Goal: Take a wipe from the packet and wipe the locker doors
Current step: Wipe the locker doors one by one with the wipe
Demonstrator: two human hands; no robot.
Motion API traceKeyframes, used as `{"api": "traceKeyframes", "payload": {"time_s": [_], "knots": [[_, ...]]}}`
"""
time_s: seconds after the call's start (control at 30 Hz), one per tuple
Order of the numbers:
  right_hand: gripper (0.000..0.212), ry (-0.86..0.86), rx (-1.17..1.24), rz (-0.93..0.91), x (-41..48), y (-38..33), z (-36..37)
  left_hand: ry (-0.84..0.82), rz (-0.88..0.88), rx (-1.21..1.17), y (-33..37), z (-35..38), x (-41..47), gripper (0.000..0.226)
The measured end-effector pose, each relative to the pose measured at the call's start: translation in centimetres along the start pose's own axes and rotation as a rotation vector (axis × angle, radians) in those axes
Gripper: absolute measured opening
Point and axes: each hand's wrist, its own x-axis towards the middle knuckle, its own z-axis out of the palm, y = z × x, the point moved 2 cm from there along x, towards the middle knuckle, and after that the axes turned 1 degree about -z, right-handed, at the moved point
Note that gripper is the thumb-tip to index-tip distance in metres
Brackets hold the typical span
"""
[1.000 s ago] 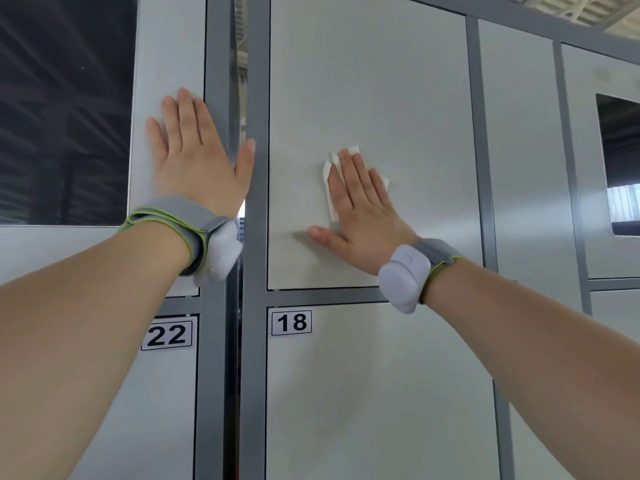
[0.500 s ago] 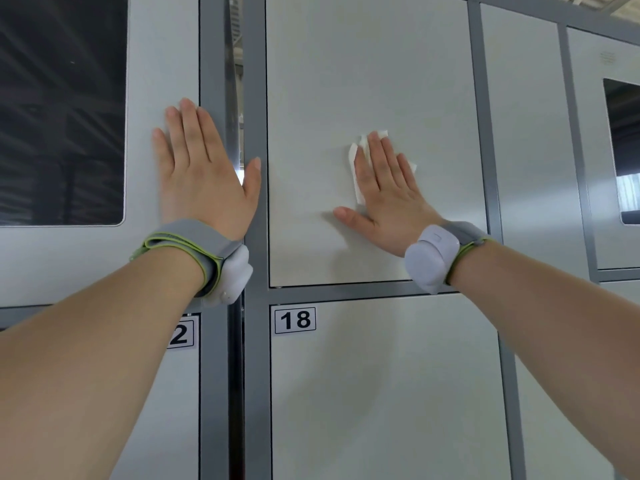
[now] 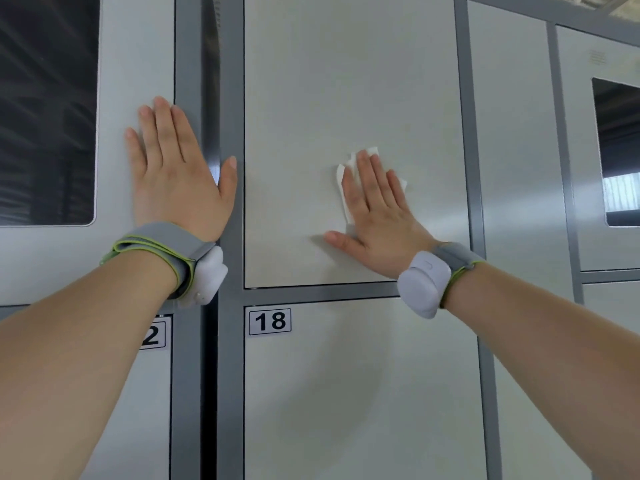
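A pale grey locker door (image 3: 311,81) fills the middle of the head view, above the door labelled 18 (image 3: 346,393). My right hand (image 3: 375,216) lies flat with straight fingers on the upper door and presses a white wipe (image 3: 341,178) against it; the wipe shows past the fingertips and along the index finger. My left hand (image 3: 173,174) rests flat and spread on the neighbouring left door (image 3: 138,46), its thumb on the grey frame post (image 3: 230,81). The wipe packet is not in view.
A dark window panel (image 3: 45,105) sits in the left door. More locker doors (image 3: 512,133) and another dark panel (image 3: 620,150) stand at the right. Grey frame bars (image 3: 318,292) separate the doors. Both wrists carry grey bands with white modules.
My right hand has slid the wipe rightward across the upper door, then slightly lower. My left hand stays flat on the left door.
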Motion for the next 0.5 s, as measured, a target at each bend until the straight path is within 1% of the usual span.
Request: {"api": "traceKeyframes", "payload": {"time_s": [0.07,0.2,0.27,0.37,0.43,0.5], "knots": [[0.098,0.014,-0.008,0.012,0.5,0.9,-0.5,-0.008,-0.01,-0.007,-0.1,0.0,-0.2,0.078],[0.084,0.022,0.09,0.217,3.5,3.7,-2.4,-0.023,-0.021,0.003,0.2,-0.1,-0.1,0.077],[0.083,0.04,0.121,0.241,4.1,4.0,-2.4,-0.021,-0.033,0.003,0.2,-0.1,-0.1,0.077],[0.089,0.042,0.122,0.188,3.1,3.2,-1.6,-0.019,-0.084,-0.005,0.8,-0.1,-0.4,0.072],[0.099,0.034,0.113,0.123,1.6,2.6,-0.9,-0.038,-0.164,-0.025,1.4,0.2,-0.5,0.068],[0.105,0.027,0.088,0.052,0.4,2.3,-0.2,-0.027,-0.261,-0.06,2.4,0.3,-0.5,0.068]]}}
